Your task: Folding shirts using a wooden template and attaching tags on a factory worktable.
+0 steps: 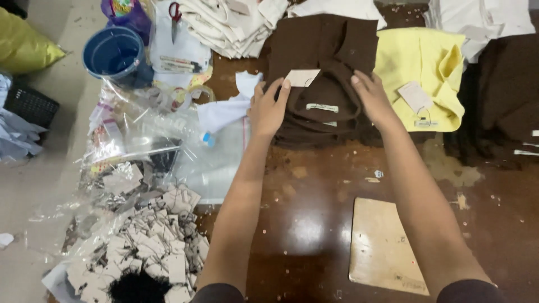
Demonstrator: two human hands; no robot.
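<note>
Brown shirt (323,67) lies under both hands: left hand (268,109) pinches its paper tag (302,77), right hand (371,98) presses fingers spread.

Bare forearms, dark short sleeves

I was standing at this dark brown glossy wooden table (314,224), pretty scuffed, with pale patches where the finish had worn off and a glare spot from an overhead light. A flat pale plywood board (384,244) lay on it near me. Off to my left was a grey concrete floor (33,191), with a black plastic slatted crate (28,104) and a yellow-green stuffed plastic sack (25,45) sitting on it.
</note>
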